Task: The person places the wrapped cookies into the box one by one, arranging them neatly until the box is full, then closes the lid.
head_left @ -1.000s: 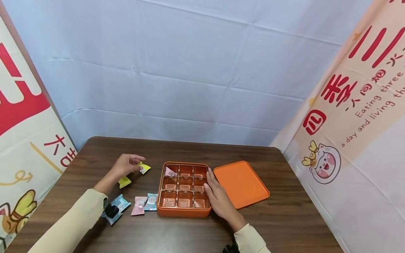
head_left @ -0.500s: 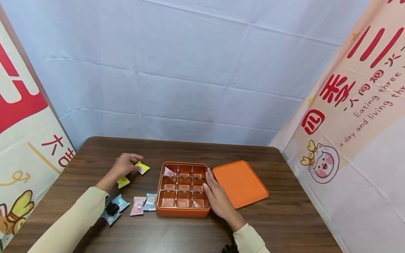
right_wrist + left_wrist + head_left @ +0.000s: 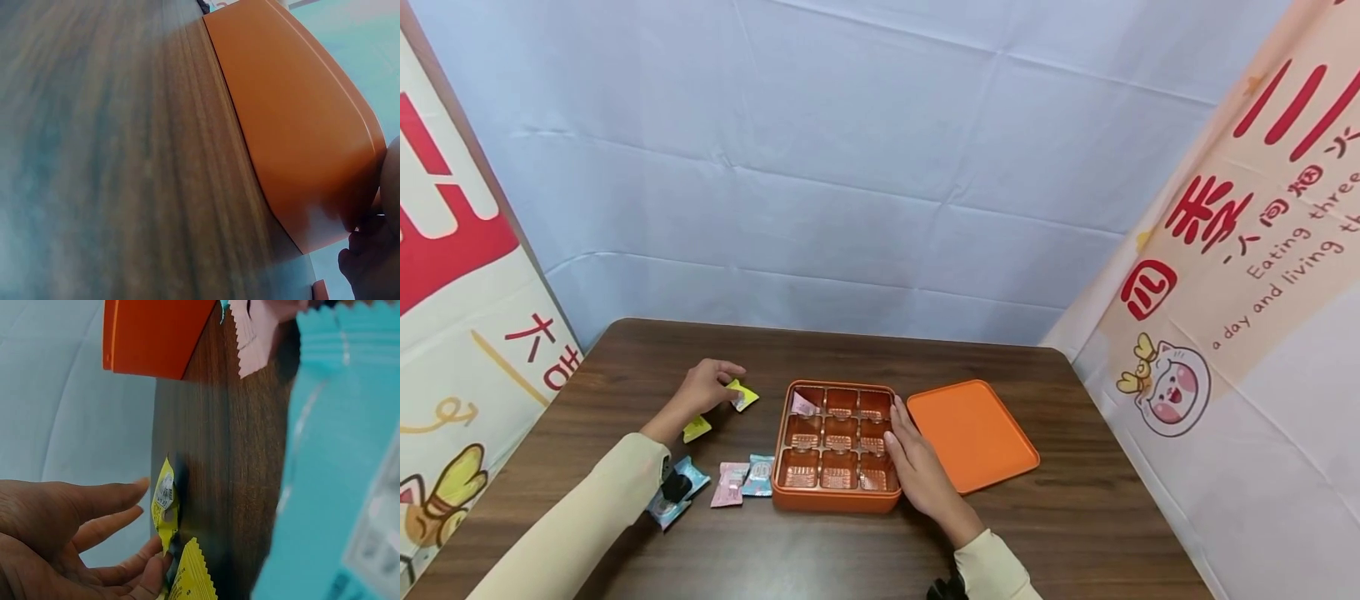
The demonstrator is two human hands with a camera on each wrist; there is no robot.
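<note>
In the head view my left hand (image 3: 706,387) is at the left of the table, thumb and fingertip pinching one end of a small yellow candy packet (image 3: 745,396). The left wrist view shows this yellow packet tipped on edge at the fingertips, the upper fingers held straight. A second yellow packet (image 3: 697,429) lies just below that hand. My right hand (image 3: 919,467) rests with straight fingers along the right side of an orange box (image 3: 835,502). This box has a clear insert of several compartments. One pink packet (image 3: 803,405) sits in its back left compartment.
An orange lid (image 3: 973,437) lies right of the box. Left of the box are a pink packet (image 3: 730,485) and a blue packet (image 3: 759,476) touching it. More blue packets (image 3: 688,479) lie partly under the left wrist. A cloth backdrop (image 3: 820,167) stands behind the table.
My left hand stays at the yellow packet, its wrist and sleeve shifted slightly to the right. The right hand, box and lid hold their places; the head view shifts a little.
</note>
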